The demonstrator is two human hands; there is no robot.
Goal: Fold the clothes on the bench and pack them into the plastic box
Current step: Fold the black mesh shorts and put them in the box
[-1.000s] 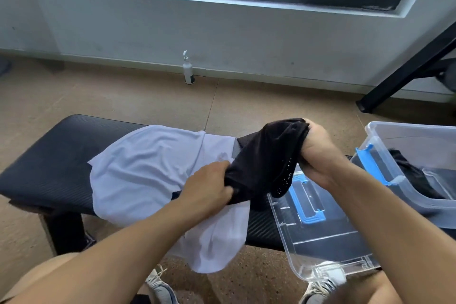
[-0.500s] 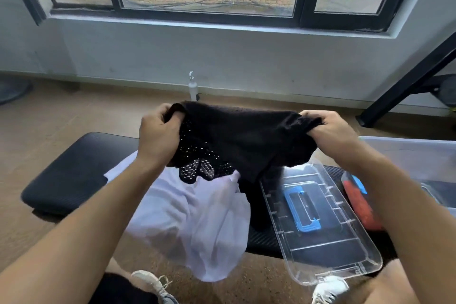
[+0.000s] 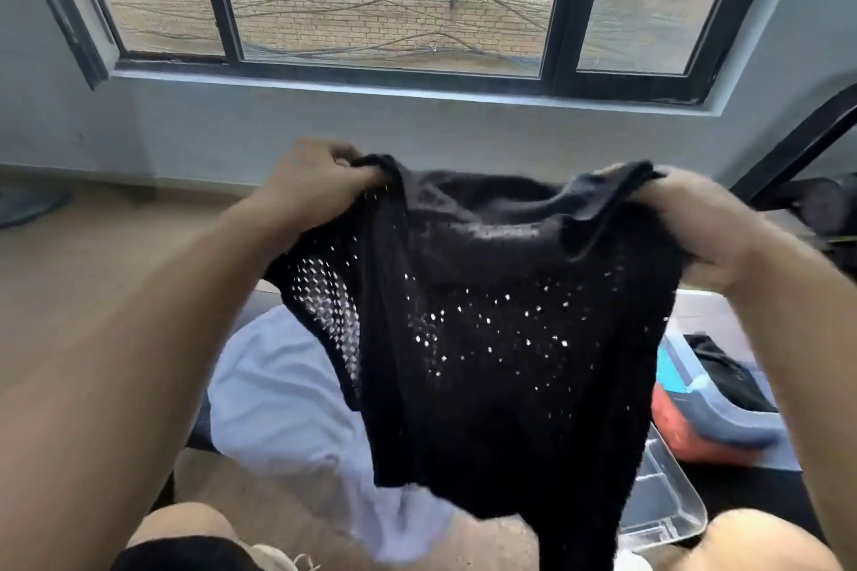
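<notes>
Left hand [image 3: 320, 174] and right hand [image 3: 691, 218] each clenched on a top corner of the black mesh garment [image 3: 501, 338], held up unfolded above the bench. White garment [image 3: 287, 403] unfolded on bench; plastic box [image 3: 737, 413] partly packed already.

Single head-worn view looked forward and down, close over both raised forearms, facing the window [image 3: 389, 0] wall.

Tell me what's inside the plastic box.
In the box, a dark cloth shows near its rim. The black top, held up by both hands, and the right arm hide the rest.
</notes>
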